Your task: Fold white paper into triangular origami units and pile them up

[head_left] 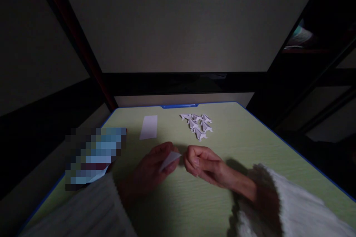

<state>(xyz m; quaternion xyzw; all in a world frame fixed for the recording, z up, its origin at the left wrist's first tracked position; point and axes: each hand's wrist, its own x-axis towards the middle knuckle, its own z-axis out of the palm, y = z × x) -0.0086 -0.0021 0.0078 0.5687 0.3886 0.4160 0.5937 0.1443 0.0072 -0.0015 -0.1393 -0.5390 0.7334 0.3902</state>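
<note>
My left hand (155, 168) grips a small folded piece of white paper (169, 159) between thumb and fingers, its pointed end turned to the right. Close beside that point, with a narrow gap between, my right hand (204, 164) is closed with the fingers curled and the thumb pressed on them. Whatever it may hold is hidden. Beyond the hands lie several small folded white paper figures (193, 123) in a cluster. A flat white sheet of paper (149, 127) rests to their left.
Both hands are above a pale green table (244, 137) with a blue rim. A blurred-out blue object (97, 159) lies at its left edge, near my left sleeve. A blue handle (179, 106) is set in the far edge, before a large panel (183, 22).
</note>
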